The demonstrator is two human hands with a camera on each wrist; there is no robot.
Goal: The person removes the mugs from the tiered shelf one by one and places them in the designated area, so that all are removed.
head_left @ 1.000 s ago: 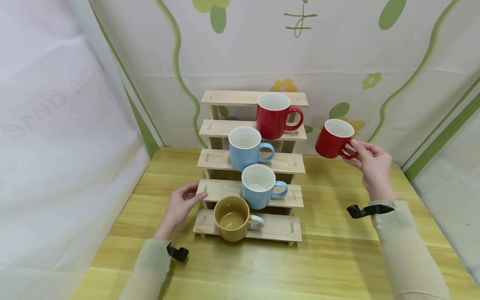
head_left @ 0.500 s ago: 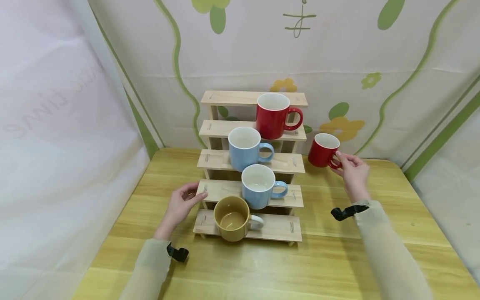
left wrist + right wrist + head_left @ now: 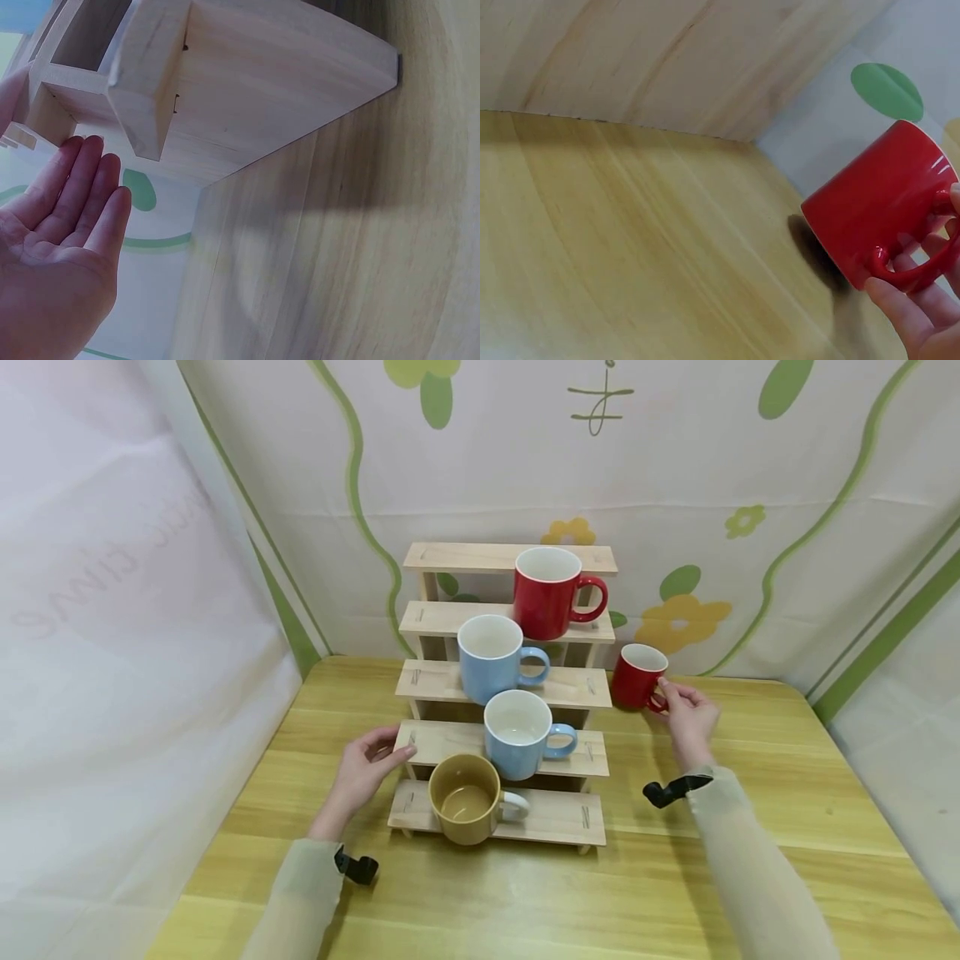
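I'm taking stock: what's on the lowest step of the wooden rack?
One mustard mug with a white handle sits on the lowest step. The mug hides the wood directly beneath it, so anything there can't be seen.

A white cloth wall (image 3: 480, 477) rises behind a wooden table (image 3: 750, 893) with yellowish, streaky grain. Wavy green stems (image 3: 356, 443), green leaves (image 3: 785, 387) and yellow flowers (image 3: 651, 627) decorate the cloth. Paler side walls flank the table — the left wall (image 3: 90, 710) faintly lettered, the right wall (image 3: 907, 710) creased. Light leaves a soft sheen on the tabletop.
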